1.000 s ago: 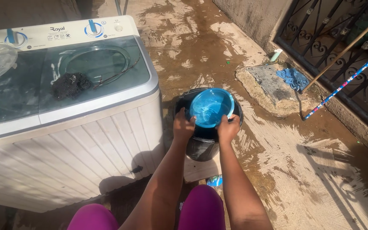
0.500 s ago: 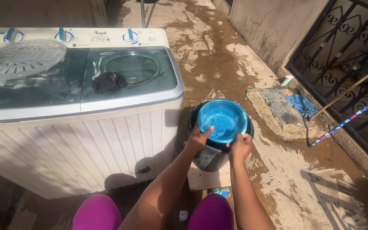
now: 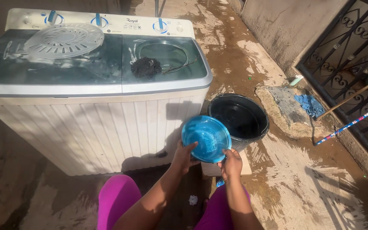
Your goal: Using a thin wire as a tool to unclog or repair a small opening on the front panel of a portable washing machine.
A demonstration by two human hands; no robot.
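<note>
With the left hand (image 3: 185,156) and right hand (image 3: 231,164) gripping the blue bowl (image 3: 205,139) beside the black bucket (image 3: 239,116), a level rim seems safest.

A person seen from above, arms bare to past the elbow, no sleeves visible, wearing bright magenta trousers (image 3: 118,198) over both knees.
</note>
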